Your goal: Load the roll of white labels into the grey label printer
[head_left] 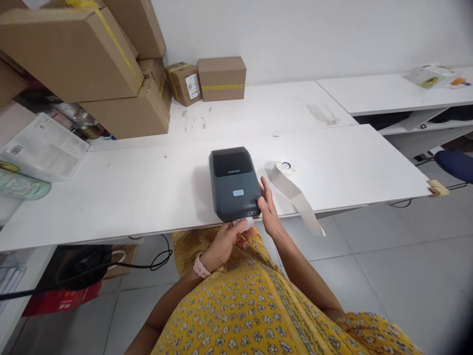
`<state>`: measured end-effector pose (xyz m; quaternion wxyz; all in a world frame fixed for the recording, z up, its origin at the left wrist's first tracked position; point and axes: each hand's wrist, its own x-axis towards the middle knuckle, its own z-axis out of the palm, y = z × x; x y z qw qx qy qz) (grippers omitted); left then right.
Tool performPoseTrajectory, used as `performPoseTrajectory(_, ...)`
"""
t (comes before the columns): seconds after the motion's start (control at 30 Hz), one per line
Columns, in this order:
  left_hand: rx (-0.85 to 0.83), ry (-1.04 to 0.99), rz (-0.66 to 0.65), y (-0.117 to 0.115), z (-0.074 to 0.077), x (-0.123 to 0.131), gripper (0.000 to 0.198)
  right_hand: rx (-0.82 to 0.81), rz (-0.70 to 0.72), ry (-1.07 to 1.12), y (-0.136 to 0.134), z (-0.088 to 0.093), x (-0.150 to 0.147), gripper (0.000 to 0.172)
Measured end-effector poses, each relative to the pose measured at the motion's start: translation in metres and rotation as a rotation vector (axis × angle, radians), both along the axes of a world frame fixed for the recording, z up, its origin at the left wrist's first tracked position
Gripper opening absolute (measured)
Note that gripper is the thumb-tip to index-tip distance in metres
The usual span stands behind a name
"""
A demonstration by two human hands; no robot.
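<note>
A dark grey label printer [236, 185] lies at the front edge of the white table, its light button facing up. Below its front end, my left hand [223, 242] pinches a short white paper label [244, 226] between thumb and fingers. Whether that paper still joins the printer is hard to see. My right hand [269, 212] grips the printer's right front corner, thumb on the corner and fingers along the side. To the right stands a roll of white labels [284, 170], its loose strip hanging over the table edge.
Cardboard boxes [121, 108] are stacked at the back left, with two smaller boxes [221, 79] against the wall. A white package [44, 145] and a green bottle [24, 185] sit at far left. Black cable [148, 266] runs below the table [148, 197]. A blue chair [456, 165] is at right.
</note>
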<state>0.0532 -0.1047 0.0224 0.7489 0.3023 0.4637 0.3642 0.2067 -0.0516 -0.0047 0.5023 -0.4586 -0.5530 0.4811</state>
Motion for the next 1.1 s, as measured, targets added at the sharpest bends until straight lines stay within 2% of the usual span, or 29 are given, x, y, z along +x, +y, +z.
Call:
performPoseTrajectory(0.17,0.071,0.084,0.146,0.002,-0.004,0.013,0.045,0.077,-0.055,-0.080,-0.002,0.002,0.002,0.071)
performPoseTrajectory(0.3,0.181,0.153,0.158,0.000,-0.013,0.010,0.041,0.371,-0.096,-0.433,0.001,0.023,0.011,0.037)
performPoseTrajectory(0.4,0.219,0.194,0.146,0.000,-0.017,0.009,0.041,0.546,-0.032,-0.651,0.006,0.038,0.015,0.030)
performPoseTrajectory(0.53,0.220,0.222,0.131,0.002,-0.021,0.009,0.042,0.548,0.045,-0.772,0.013,0.044,0.010,0.035)
performPoseTrajectory(0.67,0.253,0.262,0.094,0.004,-0.020,0.009,0.045,0.507,0.071,-0.802,0.015,0.045,0.004,0.036)
performPoseTrajectory(0.77,0.257,0.237,-0.039,0.000,-0.013,-0.002,0.052,0.470,0.121,-0.745,0.012,0.043,0.010,0.038)
performPoseTrajectory(0.83,0.279,0.283,-0.086,-0.007,-0.006,-0.016,0.059,0.438,0.104,-0.604,0.008,0.036,0.017,0.044)
performPoseTrajectory(0.87,0.320,0.352,-0.008,-0.011,-0.003,-0.024,0.061,0.407,0.065,-0.508,0.006,0.031,0.020,0.048)
performPoseTrajectory(0.9,0.400,0.426,0.122,-0.013,0.001,-0.032,0.059,0.363,0.014,-0.408,0.004,0.025,0.023,0.052)
performPoseTrajectory(0.97,0.552,0.558,0.462,-0.013,0.009,-0.046,0.052,0.253,-0.075,-0.252,0.004,0.015,0.025,0.058)
performPoseTrajectory(1.0,0.586,0.592,0.578,-0.008,0.013,-0.050,0.047,0.210,-0.098,-0.209,0.005,0.011,0.025,0.059)
performPoseTrajectory(1.07,0.631,0.573,0.655,0.008,0.017,-0.055,0.042,0.182,-0.096,-0.184,0.010,0.009,0.021,0.062)
performPoseTrajectory(1.1,0.626,0.533,0.613,0.019,0.017,-0.055,0.045,0.199,-0.083,-0.193,0.014,0.010,0.019,0.065)
